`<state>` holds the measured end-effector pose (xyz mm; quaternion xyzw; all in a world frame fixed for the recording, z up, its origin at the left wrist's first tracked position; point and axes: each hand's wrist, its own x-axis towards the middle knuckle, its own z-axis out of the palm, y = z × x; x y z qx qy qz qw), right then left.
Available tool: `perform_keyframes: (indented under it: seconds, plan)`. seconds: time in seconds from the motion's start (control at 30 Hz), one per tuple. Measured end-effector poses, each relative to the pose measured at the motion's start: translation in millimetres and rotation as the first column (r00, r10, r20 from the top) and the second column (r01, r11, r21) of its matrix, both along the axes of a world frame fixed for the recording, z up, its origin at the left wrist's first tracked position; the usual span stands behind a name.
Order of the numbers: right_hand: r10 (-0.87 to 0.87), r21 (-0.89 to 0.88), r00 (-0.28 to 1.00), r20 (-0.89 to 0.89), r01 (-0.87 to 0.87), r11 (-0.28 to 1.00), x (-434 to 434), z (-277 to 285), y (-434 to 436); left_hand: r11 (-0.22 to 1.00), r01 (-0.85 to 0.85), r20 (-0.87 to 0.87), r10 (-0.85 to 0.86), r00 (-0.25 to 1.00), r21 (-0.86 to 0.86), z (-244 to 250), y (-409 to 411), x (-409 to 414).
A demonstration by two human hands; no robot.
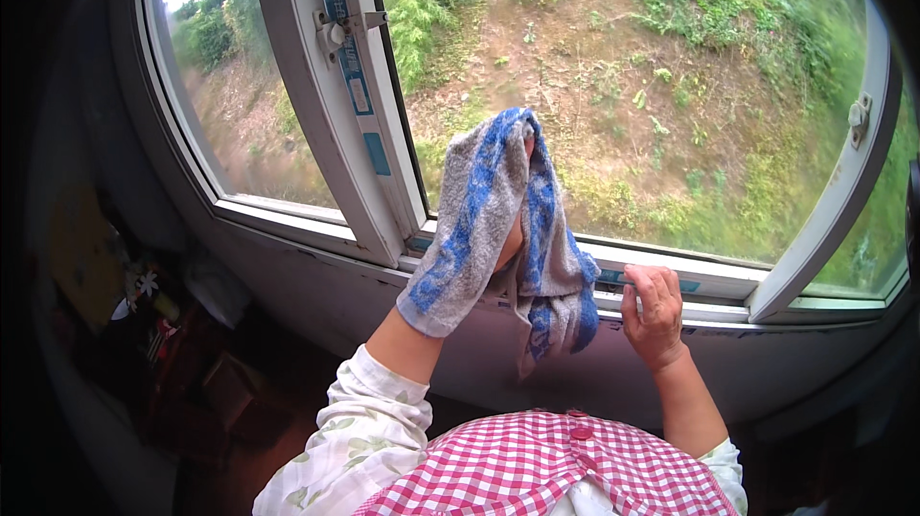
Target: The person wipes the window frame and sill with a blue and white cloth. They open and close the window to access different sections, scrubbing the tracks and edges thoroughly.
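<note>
A grey terry cloth with blue patterned bands [460, 228] hangs draped over my left hand [512, 241], which is raised before the window pane [611, 121]. The cloth hides most of that hand; a fingertip shows near the top fold and some skin between the folds. Whether the cloth touches the glass I cannot tell. My right hand [654, 315] rests its bent fingers on the lower window frame [711, 289], to the right of the cloth, and holds no object.
A white upright window frame with a latch [332, 36] and blue tape stands at the left. Another latch [857, 117] sits on the right frame. Below the sill runs a pale wall [690, 365]. Dark boxlike things [230, 387] lie at the lower left.
</note>
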<state>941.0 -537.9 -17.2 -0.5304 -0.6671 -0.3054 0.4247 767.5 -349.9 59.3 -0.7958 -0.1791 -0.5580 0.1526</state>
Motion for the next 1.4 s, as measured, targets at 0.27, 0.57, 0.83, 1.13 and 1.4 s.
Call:
perform_keyframes:
  seconds: [0.27,0.57,0.83,1.13,1.4]
  plan:
    - [-0.011,-0.018,1.000,0.001,0.011,1.000,-0.9,0.9,2.3,0.939,0.343,0.054,-0.344,0.937,0.033,40.3,8.0,-3.4]
    - [0.074,0.265,0.946,0.315,-0.162,0.950,-63.6,184.8,102.4,0.926,0.283,0.009,-0.290,0.957,-0.249,-53.4,-20.5,-52.5]
    - [-0.062,0.426,0.858,0.511,-0.190,0.885,-131.1,270.0,216.0,0.905,0.392,0.050,-0.390,0.920,-0.164,-47.8,-27.4,-61.4]
    - [-0.116,0.487,0.807,0.579,-0.227,0.844,-143.7,269.8,232.1,0.900,0.405,0.029,-0.406,0.913,-0.159,-49.4,-22.9,-74.6]
    - [-0.298,0.514,0.766,0.570,-0.049,0.856,-86.4,264.8,159.0,0.905,0.356,-0.071,-0.380,0.922,-0.232,-58.6,-18.3,-72.6]
